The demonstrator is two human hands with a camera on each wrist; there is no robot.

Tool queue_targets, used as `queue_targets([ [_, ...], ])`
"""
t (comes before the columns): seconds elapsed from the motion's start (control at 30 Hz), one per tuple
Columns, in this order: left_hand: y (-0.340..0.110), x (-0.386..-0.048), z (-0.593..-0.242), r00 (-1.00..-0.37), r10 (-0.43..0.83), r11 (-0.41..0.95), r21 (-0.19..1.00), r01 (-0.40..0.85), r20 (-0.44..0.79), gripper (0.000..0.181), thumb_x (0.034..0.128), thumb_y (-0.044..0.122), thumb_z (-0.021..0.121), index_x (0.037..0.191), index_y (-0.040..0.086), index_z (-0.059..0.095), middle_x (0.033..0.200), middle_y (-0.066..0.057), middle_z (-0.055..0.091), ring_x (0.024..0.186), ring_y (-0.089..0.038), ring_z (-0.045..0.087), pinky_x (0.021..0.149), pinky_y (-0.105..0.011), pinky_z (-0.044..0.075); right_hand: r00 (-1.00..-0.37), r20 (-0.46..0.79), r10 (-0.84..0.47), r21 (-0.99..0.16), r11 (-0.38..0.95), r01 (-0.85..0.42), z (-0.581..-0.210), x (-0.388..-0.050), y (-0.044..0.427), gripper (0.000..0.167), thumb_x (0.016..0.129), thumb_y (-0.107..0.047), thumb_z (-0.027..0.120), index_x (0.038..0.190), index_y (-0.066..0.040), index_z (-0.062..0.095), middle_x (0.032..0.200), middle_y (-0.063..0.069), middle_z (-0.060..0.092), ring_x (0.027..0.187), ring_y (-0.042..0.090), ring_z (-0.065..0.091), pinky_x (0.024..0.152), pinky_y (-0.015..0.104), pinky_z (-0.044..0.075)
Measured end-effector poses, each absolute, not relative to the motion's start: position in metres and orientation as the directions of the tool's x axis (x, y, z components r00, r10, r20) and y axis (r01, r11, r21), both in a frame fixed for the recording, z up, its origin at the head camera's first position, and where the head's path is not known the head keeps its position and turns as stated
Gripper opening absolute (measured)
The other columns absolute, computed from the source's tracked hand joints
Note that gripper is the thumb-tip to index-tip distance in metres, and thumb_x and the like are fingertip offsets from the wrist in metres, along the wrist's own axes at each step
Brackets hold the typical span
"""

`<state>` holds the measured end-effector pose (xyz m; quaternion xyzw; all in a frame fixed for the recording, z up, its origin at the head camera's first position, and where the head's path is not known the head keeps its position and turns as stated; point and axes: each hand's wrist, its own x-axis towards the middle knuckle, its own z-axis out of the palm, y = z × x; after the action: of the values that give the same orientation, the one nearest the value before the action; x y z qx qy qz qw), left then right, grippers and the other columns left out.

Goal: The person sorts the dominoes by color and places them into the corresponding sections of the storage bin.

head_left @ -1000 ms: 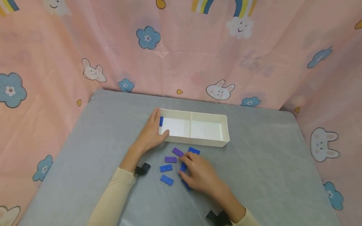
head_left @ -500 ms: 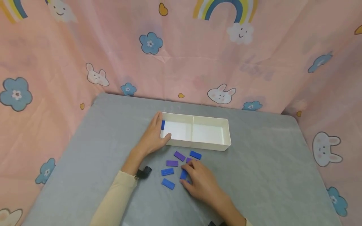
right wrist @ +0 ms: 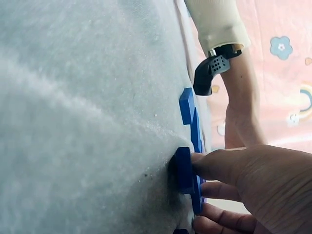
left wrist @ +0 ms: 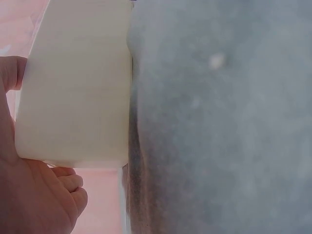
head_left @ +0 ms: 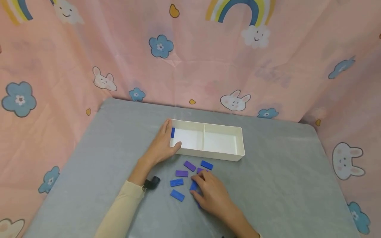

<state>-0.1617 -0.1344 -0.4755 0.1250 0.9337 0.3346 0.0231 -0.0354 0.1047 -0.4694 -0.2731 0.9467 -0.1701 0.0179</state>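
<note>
A cream two-compartment box stands on the table; a blue block shows inside its left end. My left hand grips that end, thumb over the front wall and fingers along the end wall. In the left wrist view, the box's outer wall fills the hand's reach. In front of the box, my right hand pinches a flat blue block between thumb and fingers, low at the table. Another blue block lies by the thumb in the right wrist view, mostly hidden by the hand in the head view.
Loose blocks lie left of and beyond my right hand: purple blocks, blue blocks, and a blue block near the box. A purple block is partly covered by my fingers. Patterned pink cloth hangs behind the grey table.
The head view has tilted slightly, so the scene sits lower. My right hand has drawn back a little, uncovering part of a purple block. The left hand stays on the box.
</note>
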Motion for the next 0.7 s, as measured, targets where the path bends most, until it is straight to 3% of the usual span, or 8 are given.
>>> queue_targets([
  [0.7, -0.1335, -0.1605, -0.4771, -0.967, 0.251, 0.751, 0.623, 0.221, 0.041, 0.1, 0.1, 0.041, 0.062, 0.168, -0.001, 0.001, 0.177, -0.021, 0.003, 0.164, -0.033, 0.009, 0.132, -0.047, 0.016, -0.849, 0.066, -0.524, -0.339, 0.788, -0.513, -0.4709, -0.0324, 0.1037, 0.041, 0.087, -0.024, 0.087, 0.121, -0.004, 0.077, 0.11, 0.005, 0.066, 0.101, 0.019, 0.063, 0.089, 0.039, 0.059],
])
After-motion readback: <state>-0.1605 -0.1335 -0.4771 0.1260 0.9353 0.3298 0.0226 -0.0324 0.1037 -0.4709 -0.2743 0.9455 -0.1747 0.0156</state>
